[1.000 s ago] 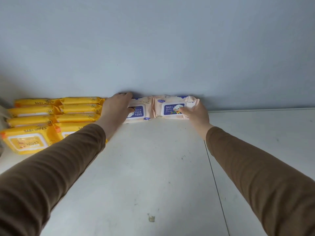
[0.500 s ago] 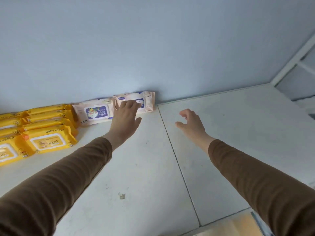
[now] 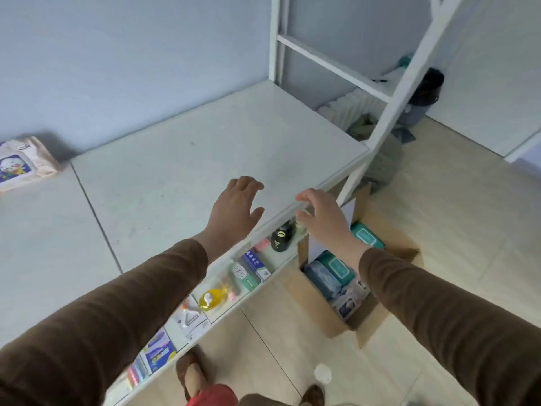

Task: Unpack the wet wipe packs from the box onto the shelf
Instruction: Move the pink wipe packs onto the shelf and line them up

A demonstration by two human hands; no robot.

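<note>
An open cardboard box point(image 3: 316, 306) stands on the floor at the shelf's right end, holding several wet wipe packs point(image 3: 336, 268) in teal, blue and white. One pink-and-white wipe pack point(image 3: 20, 164) lies on the white top shelf point(image 3: 181, 159) against the wall at far left. My left hand point(image 3: 234, 209) hovers open over the shelf near its front edge. Beyond that edge, my right hand point(image 3: 322, 218) is above the box, fingers apart and empty.
A lower shelf point(image 3: 222, 291) carries small goods: boxes, a yellow bottle, a black item. White frame posts point(image 3: 392, 92) rise at the shelf's right end. A dark bin point(image 3: 424, 95) and green cloth lie on the floor beyond. My feet show at the bottom.
Both hands left the pink wipe packs at the wall and pulled back toward the shelf's front edge. My view swung right and down, bringing the box and floor into sight.
</note>
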